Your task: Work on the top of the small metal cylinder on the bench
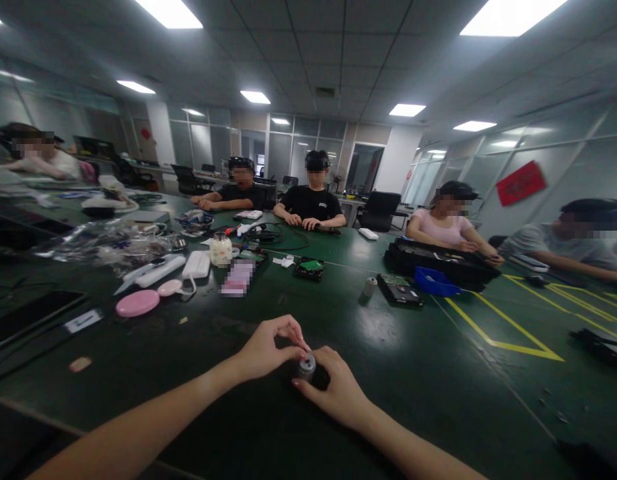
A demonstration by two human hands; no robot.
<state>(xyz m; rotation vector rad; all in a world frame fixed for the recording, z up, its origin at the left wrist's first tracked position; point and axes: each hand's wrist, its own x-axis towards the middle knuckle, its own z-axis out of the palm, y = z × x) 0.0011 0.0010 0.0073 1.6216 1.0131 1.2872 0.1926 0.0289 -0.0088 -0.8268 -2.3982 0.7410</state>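
Note:
A small silvery metal cylinder (pixel 306 368), which looks like a small motor, stands upright on the green table (pixel 213 407) close in front of me. My right hand (pixel 338 390) is curled round its right side, with thumb and fingers gripping it. Over its top edge, my left hand (pixel 271 347) has its thumb and fingertips drawn together in a pinch. Whatever lies between those fingertips is too small to make out. Farther off to the right stands a similar cylinder (pixel 370 287), beside an opened hard drive (pixel 399 291).
Ahead is a small green circuit board (pixel 311 267). A pink round case (pixel 137 303), a white power bank (pixel 196 265), a jar (pixel 220 250) and plastic bags (pixel 108 247) lie left. Right are a black tool case (pixel 438 260) and blue tray (pixel 435 283). Several people sit around.

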